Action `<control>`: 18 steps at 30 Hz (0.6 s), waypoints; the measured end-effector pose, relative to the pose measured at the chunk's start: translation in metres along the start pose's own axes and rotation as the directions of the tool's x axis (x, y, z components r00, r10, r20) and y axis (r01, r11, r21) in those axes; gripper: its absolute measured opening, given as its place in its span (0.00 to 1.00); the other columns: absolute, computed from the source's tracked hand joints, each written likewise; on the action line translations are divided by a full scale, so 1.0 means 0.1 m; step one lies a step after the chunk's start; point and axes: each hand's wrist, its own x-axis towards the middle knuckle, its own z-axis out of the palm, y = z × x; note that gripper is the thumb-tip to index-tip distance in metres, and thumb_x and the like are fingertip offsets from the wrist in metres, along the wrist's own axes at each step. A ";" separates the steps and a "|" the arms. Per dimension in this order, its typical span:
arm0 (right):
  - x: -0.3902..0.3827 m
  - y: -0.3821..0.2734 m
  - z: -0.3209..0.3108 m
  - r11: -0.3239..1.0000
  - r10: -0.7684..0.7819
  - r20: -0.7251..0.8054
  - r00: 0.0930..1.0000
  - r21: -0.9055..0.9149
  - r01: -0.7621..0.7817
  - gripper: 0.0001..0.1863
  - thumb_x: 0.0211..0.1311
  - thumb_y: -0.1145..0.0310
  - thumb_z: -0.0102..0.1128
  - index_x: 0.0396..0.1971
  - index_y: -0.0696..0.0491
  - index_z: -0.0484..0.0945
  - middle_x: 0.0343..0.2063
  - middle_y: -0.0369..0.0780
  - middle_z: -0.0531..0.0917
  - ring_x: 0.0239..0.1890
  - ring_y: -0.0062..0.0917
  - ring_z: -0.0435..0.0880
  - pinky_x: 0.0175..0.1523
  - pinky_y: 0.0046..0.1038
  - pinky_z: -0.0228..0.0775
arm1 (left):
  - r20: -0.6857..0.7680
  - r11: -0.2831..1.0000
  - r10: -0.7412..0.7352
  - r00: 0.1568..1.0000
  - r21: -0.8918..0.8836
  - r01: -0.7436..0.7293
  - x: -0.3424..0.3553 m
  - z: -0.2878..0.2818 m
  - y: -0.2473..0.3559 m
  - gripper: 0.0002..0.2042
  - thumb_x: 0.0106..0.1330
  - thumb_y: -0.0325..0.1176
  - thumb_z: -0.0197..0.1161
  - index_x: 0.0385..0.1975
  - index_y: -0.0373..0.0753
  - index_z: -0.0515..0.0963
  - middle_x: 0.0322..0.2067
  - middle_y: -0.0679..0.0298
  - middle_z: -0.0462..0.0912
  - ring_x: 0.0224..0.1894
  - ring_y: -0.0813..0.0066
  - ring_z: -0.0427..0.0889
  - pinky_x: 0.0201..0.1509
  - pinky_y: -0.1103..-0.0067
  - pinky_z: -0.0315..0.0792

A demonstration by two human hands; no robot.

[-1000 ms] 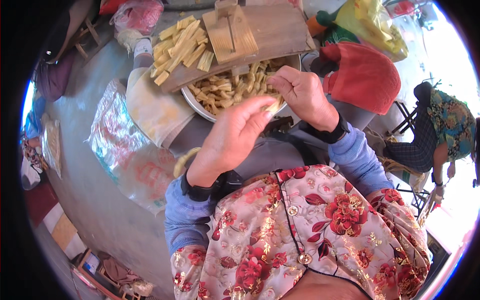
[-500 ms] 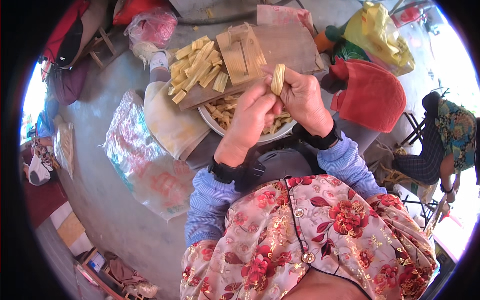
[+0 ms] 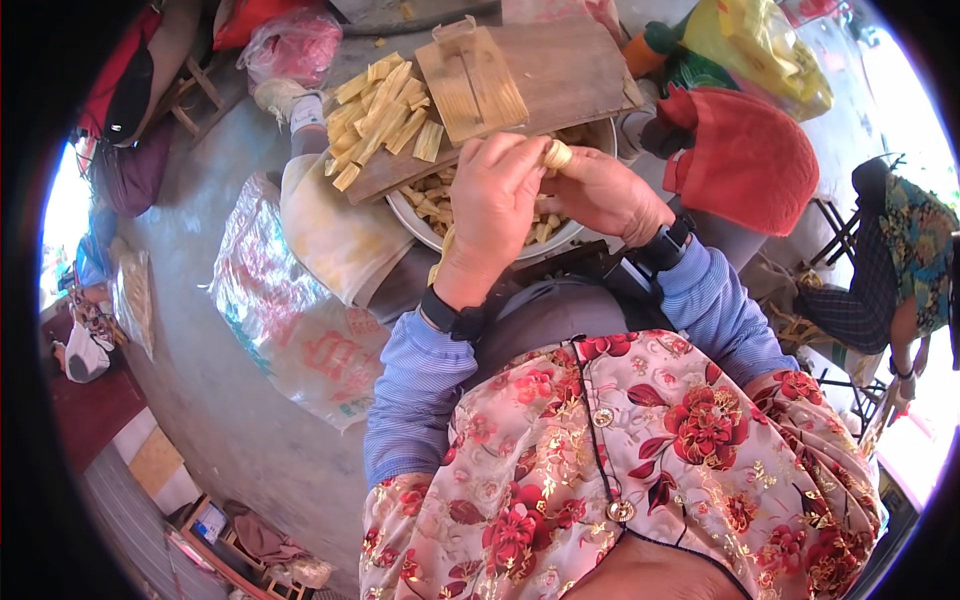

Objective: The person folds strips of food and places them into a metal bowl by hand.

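Yellow strip (image 3: pixel 558 155): 1 piece, bent into a short band at the thumb and forefinger of the right hand, above the metal basin (image 3: pixel 415 228).
Right hand (image 3: pixel 610 195): closed on the strip.
Left hand (image 3: pixel 495 195): close beside the right, fingertips at the strip; whether they pinch an end cannot be told.
Second strip (image 3: pixel 442 250): hangs below the left palm; its upper part is hidden.
Step in hand: judged to be shaping 1 strip by fingertip work of both hands.
Next-move requirement: as judged, a steady right-hand grip on the bend, with the left fingertips guiding the free end; the strip looks likely to spring open if released early.
Board (image 3: pixel 575 75): lies across the basin, carrying a slotted wooden block (image 3: pixel 480 100) and a pile of flat strips (image 3: pixel 375 110).
Basin contents: many yellow pieces (image 3: pixel 430 200), partly hidden by board and hands.
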 end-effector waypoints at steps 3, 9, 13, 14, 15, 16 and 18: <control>-0.02 0.00 -0.02 0.994 -0.001 0.040 0.999 0.112 -0.003 0.12 0.63 0.65 0.56 0.39 0.58 0.79 0.41 0.36 0.79 0.41 0.20 0.77 0.46 0.22 0.70 | 0.082 0.958 -0.112 0.990 -0.255 0.129 -0.04 -0.02 0.05 0.19 0.53 0.24 0.62 0.47 0.37 0.74 0.38 0.57 0.77 0.41 0.54 0.74 0.44 0.69 0.71; 0.01 -0.07 0.08 0.582 -0.628 -0.071 0.775 -0.704 0.407 0.09 0.53 0.80 0.56 0.34 0.57 0.82 0.39 0.37 0.75 0.39 0.20 0.74 0.42 0.20 0.68 | 0.035 0.964 -0.266 0.963 0.009 0.266 0.21 0.08 0.26 0.07 0.62 0.27 0.55 0.37 0.32 0.73 0.35 0.50 0.77 0.30 0.60 0.78 0.32 0.71 0.71; 0.05 0.02 0.16 0.494 -0.767 -0.075 0.638 -0.703 0.512 0.08 0.49 0.83 0.60 0.31 0.60 0.81 0.38 0.37 0.74 0.41 0.21 0.73 0.43 0.20 0.67 | 0.044 0.785 -0.560 0.828 -0.290 0.547 0.12 0.24 -0.05 0.09 0.65 0.34 0.54 0.30 0.34 0.71 0.19 0.56 0.74 0.19 0.64 0.74 0.23 0.68 0.68; 0.08 0.05 0.13 0.496 -0.765 -0.077 0.639 -0.703 0.509 0.08 0.49 0.83 0.60 0.31 0.60 0.81 0.38 0.37 0.74 0.41 0.21 0.73 0.43 0.20 0.67 | 0.046 0.784 -0.562 0.826 -0.291 0.549 0.10 0.23 -0.02 0.09 0.65 0.34 0.54 0.30 0.34 0.71 0.19 0.56 0.74 0.19 0.64 0.74 0.23 0.68 0.68; 0.08 0.06 0.10 0.455 -0.779 -0.063 0.623 -0.740 0.495 0.08 0.48 0.83 0.61 0.31 0.60 0.81 0.39 0.37 0.74 0.41 0.21 0.73 0.43 0.20 0.67 | 0.219 0.421 -0.743 0.632 -0.582 0.696 0.06 0.21 0.07 0.09 0.66 0.36 0.54 0.30 0.35 0.71 0.18 0.60 0.73 0.16 0.70 0.71 0.18 0.73 0.65; 0.08 0.07 0.08 0.414 -0.792 -0.046 0.609 -0.774 0.479 0.08 0.48 0.83 0.62 0.31 0.60 0.81 0.41 0.37 0.73 0.42 0.21 0.73 0.43 0.21 0.67 | 0.453 -0.047 -0.786 0.422 -0.724 0.689 -0.02 0.18 0.17 0.10 0.67 0.37 0.53 0.31 0.36 0.72 0.17 0.63 0.72 0.13 0.76 0.68 0.14 0.78 0.62; 0.04 0.09 -0.01 0.405 -0.776 -0.028 0.631 -0.788 0.464 0.10 0.47 0.82 0.63 0.33 0.59 0.81 0.43 0.38 0.73 0.44 0.23 0.73 0.45 0.21 0.67 | 0.754 -0.407 -0.584 0.300 -0.592 0.696 -0.30 0.02 0.29 0.12 0.69 0.39 0.52 0.37 0.36 0.73 0.17 0.70 0.67 0.13 0.85 0.58 0.13 0.87 0.50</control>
